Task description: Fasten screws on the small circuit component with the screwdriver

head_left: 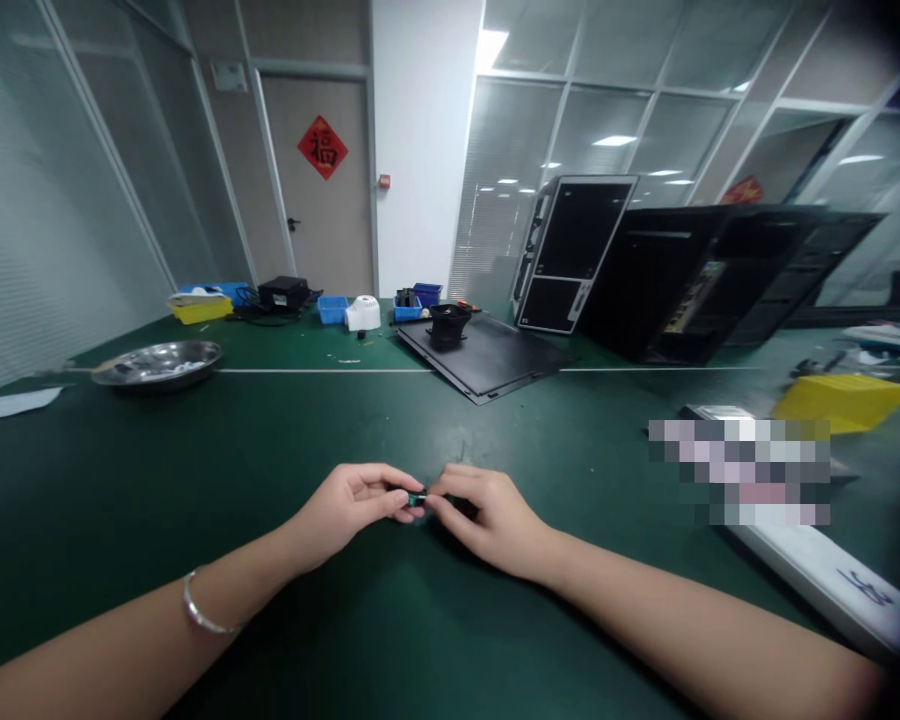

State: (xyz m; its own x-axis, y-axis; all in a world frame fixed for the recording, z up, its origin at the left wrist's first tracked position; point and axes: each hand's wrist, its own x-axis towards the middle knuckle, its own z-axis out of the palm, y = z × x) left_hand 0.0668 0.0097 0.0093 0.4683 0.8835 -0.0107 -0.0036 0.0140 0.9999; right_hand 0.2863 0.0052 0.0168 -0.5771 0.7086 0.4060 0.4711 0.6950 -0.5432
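Observation:
Above the green table, my left hand (364, 505) pinches a small green and dark piece (415, 498) between thumb and fingers. It resembles a tiny circuit board, but is too small to name surely. My right hand (491, 515) meets it from the other side, thumb and forefinger closed at its right end, where a thin pale bit shows. Fingers cover most of the piece. A silver bracelet (199, 610) circles my left wrist.
Left stands a metal bowl (157, 380). Ahead, a black panel (495, 360) carries a black part (448, 325). Computer cases (576, 250) rise behind. On the right are a long white box (832, 575) and a yellow bin (840, 400). Blue bins (333, 309) line the back.

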